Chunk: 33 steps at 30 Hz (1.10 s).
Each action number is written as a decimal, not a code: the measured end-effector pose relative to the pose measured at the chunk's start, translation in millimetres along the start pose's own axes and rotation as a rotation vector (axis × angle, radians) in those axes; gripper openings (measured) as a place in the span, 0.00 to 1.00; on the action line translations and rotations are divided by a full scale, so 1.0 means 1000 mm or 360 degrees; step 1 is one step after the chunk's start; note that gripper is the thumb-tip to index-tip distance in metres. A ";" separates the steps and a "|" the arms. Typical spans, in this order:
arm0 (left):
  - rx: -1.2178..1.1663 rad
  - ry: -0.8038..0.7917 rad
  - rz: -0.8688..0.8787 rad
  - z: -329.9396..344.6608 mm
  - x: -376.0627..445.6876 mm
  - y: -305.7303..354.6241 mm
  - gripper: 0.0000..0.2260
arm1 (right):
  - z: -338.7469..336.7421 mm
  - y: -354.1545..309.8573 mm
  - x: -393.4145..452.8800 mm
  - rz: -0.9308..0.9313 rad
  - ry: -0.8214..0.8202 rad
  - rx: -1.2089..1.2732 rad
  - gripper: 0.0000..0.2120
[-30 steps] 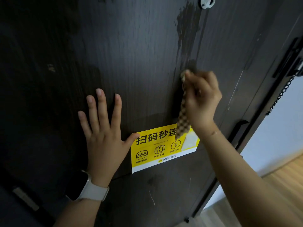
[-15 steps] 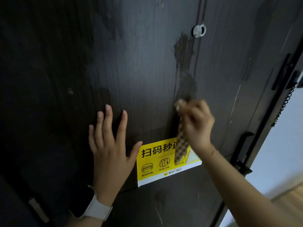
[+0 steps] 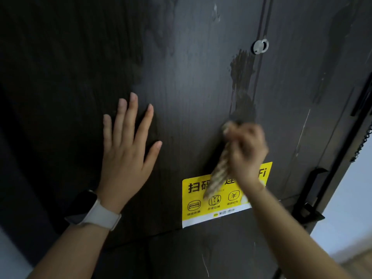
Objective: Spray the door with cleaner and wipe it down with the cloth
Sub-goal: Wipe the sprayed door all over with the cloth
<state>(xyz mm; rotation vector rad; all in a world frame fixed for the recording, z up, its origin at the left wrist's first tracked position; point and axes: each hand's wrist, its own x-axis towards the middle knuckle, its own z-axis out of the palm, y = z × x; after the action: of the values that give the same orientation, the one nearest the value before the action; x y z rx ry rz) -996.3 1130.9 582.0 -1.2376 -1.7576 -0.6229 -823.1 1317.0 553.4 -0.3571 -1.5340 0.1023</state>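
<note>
A dark wood-grain door (image 3: 191,81) fills the view. A wet streak (image 3: 242,77) runs down it below a round metal peephole (image 3: 260,46). My right hand (image 3: 246,152) grips a checked brown cloth (image 3: 218,174) and holds it against the door at the streak's lower end; the cloth's loose end hangs over a yellow sticker (image 3: 201,200). My left hand (image 3: 126,152) rests flat on the door to the left, fingers spread, with a white-strapped watch (image 3: 94,212) on its wrist. No spray bottle is in view.
A black door handle and latch (image 3: 311,198) sit at the door's right edge, with a black chain (image 3: 362,143) hanging above. Past the edge are a pale wall (image 3: 348,208) and wooden floor (image 3: 358,260).
The view has tilted up, so peephole, streak and sticker sit lower in frame. My right hand with the cloth has slid down the streak toward the sticker. My left hand stays flat on the door.
</note>
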 end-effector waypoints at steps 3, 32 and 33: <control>0.0028 0.0000 0.0021 0.000 -0.001 0.000 0.30 | 0.003 -0.009 0.041 0.0269 0.0387 0.0090 0.03; 0.0091 0.0101 0.0117 0.000 -0.002 -0.006 0.28 | 0.003 -0.019 0.052 -0.0147 0.0022 -0.0067 0.06; 0.0096 0.0105 0.0115 0.000 -0.003 -0.006 0.28 | -0.002 -0.014 0.064 0.0105 0.0214 -0.0060 0.05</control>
<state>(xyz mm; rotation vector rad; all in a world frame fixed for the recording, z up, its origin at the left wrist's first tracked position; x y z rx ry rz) -1001.3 1127.2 580.3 -1.2202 -1.6578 -0.5590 -820.1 1321.9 618.8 -0.4365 -1.3931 0.0994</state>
